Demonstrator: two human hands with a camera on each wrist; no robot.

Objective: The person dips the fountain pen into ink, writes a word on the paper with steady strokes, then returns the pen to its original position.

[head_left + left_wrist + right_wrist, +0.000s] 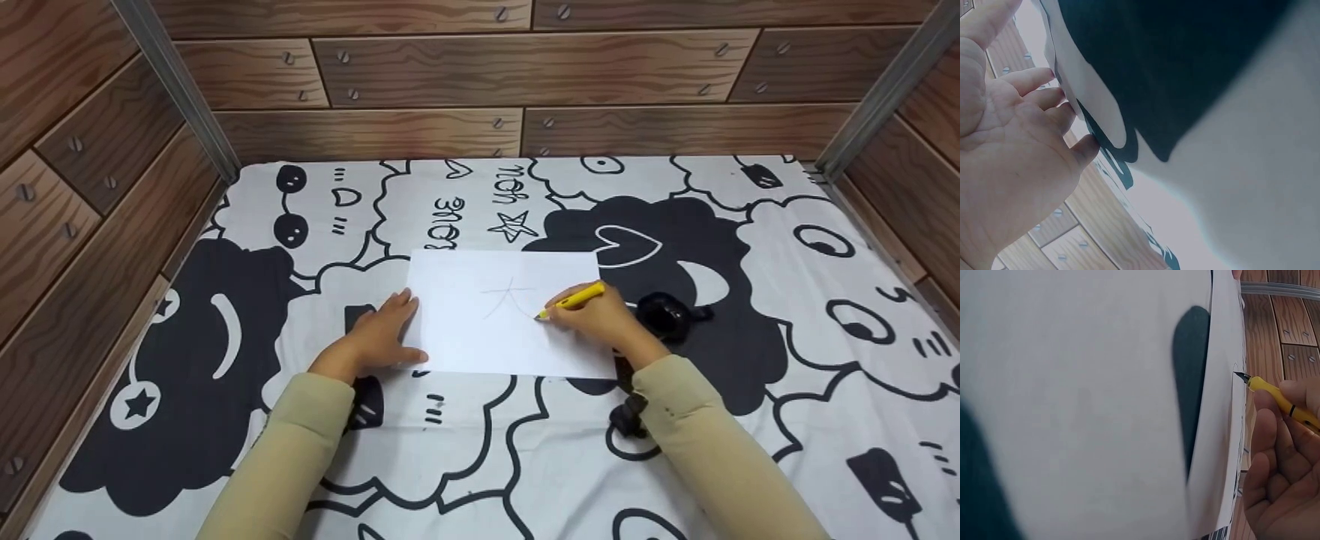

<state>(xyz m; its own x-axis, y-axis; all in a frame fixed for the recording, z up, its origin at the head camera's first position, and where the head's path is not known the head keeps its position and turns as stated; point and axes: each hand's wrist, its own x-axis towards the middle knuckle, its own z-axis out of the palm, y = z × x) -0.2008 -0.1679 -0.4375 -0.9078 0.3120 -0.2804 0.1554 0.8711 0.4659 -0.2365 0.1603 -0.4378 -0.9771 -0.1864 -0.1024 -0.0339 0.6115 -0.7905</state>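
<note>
A white sheet of paper (465, 337) lies on the patterned cloth and bears thin lines that form a character-like figure (510, 296). My right hand (592, 315) pinches a yellow fountain pen (581, 295), its dark tip at the end of the figure's lower right stroke. Up close in the right wrist view, thumb and fingers of the right hand (1286, 461) hold the pen (1275, 395) by its barrel. At the sheet's left edge rests my left hand (375, 334), thumb near the lower left corner. The left wrist view shows the left hand's palm (1022, 129) with fingers extended, holding nothing.
A black-and-white cartoon cloth (450, 465) covers the table. Beside my right wrist is a black rounded object (664, 315), with another small dark piece (628, 416) nearer the sleeve. Wood-plank-patterned walls (525, 71) with grey corner posts (180, 90) enclose the back and sides.
</note>
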